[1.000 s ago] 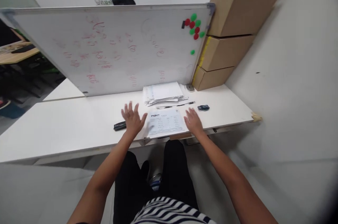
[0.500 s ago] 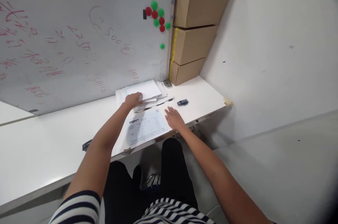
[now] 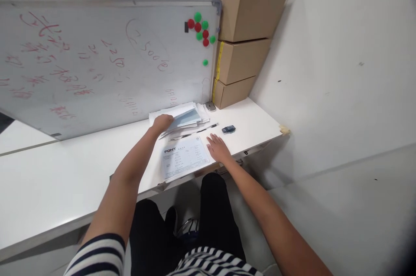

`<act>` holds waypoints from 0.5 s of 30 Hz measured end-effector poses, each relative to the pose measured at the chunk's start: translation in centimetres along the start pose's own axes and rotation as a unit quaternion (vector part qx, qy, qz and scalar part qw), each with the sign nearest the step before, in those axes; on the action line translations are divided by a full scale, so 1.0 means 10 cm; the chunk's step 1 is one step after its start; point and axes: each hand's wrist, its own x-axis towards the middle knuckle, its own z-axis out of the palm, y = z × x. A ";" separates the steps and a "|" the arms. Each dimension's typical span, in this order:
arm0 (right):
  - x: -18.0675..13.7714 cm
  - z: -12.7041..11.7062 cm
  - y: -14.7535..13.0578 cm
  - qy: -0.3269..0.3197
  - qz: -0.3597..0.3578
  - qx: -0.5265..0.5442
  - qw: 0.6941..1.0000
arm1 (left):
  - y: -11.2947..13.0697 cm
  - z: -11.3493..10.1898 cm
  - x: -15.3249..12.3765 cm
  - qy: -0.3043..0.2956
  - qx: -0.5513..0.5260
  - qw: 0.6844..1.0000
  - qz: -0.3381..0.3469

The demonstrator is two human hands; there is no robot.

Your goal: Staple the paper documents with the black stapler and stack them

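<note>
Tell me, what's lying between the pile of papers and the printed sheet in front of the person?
A thin dark pen lies on the table there, between the paper pile under the left hand and the printed sheet, seen in the head view.

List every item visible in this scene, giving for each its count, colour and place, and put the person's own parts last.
paper stack: one, white, at the whiteboard's foot
printed form: one, white, at the near desk edge
pen: one, dark, between stack and form
small dark object: one, right of the pen
whiteboard: one, red writing, propped on the desk
magnets: red and green, whiteboard's top right corner
cardboard boxes: three, brown, stacked in the corner
desk: one, white
left hand: on the paper stack, lifting sheets
right hand: flat on the desk beside the form
</note>
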 end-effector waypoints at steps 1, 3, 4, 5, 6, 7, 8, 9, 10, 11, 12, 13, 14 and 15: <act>0.00 -0.01 0.00 -0.001 0.001 0.000 1.000 | 0.03 0.02 -0.01 0.004 0.003 1.000 -0.004; 0.00 -0.02 -0.01 -0.003 0.001 0.001 1.000 | 0.09 0.06 -0.03 0.011 0.001 1.000 -0.003; 0.00 -0.03 -0.02 -0.004 0.000 0.001 1.000 | 0.11 0.07 -0.02 0.012 -0.002 1.000 -0.001; 0.00 -0.03 -0.02 -0.006 0.000 0.002 1.000 | 0.13 0.07 -0.02 0.009 -0.006 1.000 0.001; 0.00 -0.04 -0.02 -0.008 0.001 0.003 1.000 | 0.15 0.07 -0.01 0.003 -0.008 1.000 0.004; 0.00 -0.04 -0.02 -0.009 0.002 0.003 1.000 | 0.16 0.07 0.01 -0.007 -0.007 1.000 0.008; 0.00 -0.04 -0.02 -0.011 0.002 0.004 1.000 | 0.17 0.06 0.02 -0.018 -0.002 1.000 0.012; 0.00 -0.04 -0.02 -0.011 0.001 0.005 1.000 | 0.18 0.06 0.04 -0.030 0.005 0.999 0.018; 0.00 -0.04 -0.02 -0.010 0.001 0.005 1.000 | 0.19 0.06 0.05 -0.040 0.013 0.999 0.024; 0.00 -0.03 -0.01 -0.007 0.000 0.005 1.000 | 0.19 0.07 0.06 -0.045 0.020 0.998 0.028; 0.00 -0.03 -0.01 -0.003 0.000 0.005 1.000 | 0.20 0.07 0.06 -0.046 0.025 0.998 0.030; 0.00 -0.02 -0.01 0.000 0.000 0.005 1.000 | 0.20 0.08 0.07 -0.043 0.027 0.998 0.028; 0.00 -0.02 -0.01 0.003 -0.001 0.005 1.000 | 0.20 0.09 0.06 -0.040 0.028 0.998 0.025; 0.00 -0.01 -0.01 0.005 0.000 0.006 1.000 | 0.21 0.11 0.06 -0.037 0.028 0.999 0.021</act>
